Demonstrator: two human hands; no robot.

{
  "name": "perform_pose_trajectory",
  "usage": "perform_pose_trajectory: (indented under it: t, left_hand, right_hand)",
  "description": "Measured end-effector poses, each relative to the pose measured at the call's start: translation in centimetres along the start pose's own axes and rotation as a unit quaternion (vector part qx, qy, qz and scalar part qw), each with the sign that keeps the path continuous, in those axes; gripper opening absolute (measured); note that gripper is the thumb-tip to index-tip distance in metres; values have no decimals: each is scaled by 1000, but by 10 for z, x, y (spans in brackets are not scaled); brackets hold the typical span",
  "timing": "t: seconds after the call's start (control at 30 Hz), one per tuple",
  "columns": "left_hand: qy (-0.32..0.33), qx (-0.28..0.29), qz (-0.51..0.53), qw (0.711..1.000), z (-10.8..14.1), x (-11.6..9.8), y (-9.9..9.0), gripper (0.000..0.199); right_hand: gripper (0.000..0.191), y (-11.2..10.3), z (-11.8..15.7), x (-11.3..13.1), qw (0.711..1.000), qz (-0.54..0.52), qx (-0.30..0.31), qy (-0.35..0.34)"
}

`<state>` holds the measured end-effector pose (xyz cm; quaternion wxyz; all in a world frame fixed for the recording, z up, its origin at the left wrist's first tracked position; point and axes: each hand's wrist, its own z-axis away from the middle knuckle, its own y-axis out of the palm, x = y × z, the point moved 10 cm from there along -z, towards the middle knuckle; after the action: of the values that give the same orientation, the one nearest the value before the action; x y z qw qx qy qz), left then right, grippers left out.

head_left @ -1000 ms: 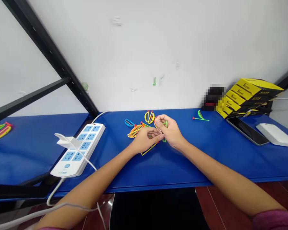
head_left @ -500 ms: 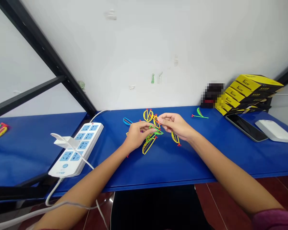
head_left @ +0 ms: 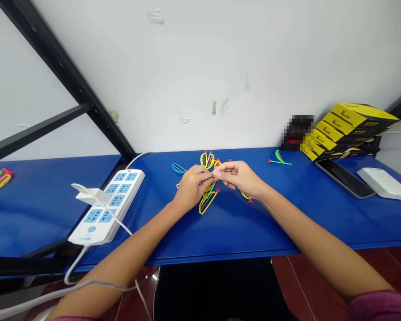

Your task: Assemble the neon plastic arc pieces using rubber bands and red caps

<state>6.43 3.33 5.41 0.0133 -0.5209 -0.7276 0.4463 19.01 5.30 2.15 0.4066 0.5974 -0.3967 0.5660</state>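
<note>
Right grip [head_left: 239, 178] pinched on a small orange piece [head_left: 215, 175], meeting the curled left grip [head_left: 191, 186], whose hold is hidden.
The piece sits between both, axis unclear; a yellow bow [head_left: 202, 208] slants on the surface [head_left: 254, 232], nearer the left grip.

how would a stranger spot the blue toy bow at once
On the blue table, find the white power strip, then look right, to the left hand. The bow lies just left of its knuckles. Unlike the yellow bows around that hand, it is the only blue one showing.
</note>
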Motion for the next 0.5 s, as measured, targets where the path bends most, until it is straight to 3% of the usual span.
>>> perform_pose_trajectory:
  t: [0.37,0.5]
  left_hand:
    - [-38,20,8,999,0,3,4,25]
    - [-25,14,-15,999,1,0,4,26]
  right_hand:
    - [40,0,0,-3,1000,0,-17,21]
    - [38,0,0,-1,999,22,-29,4]
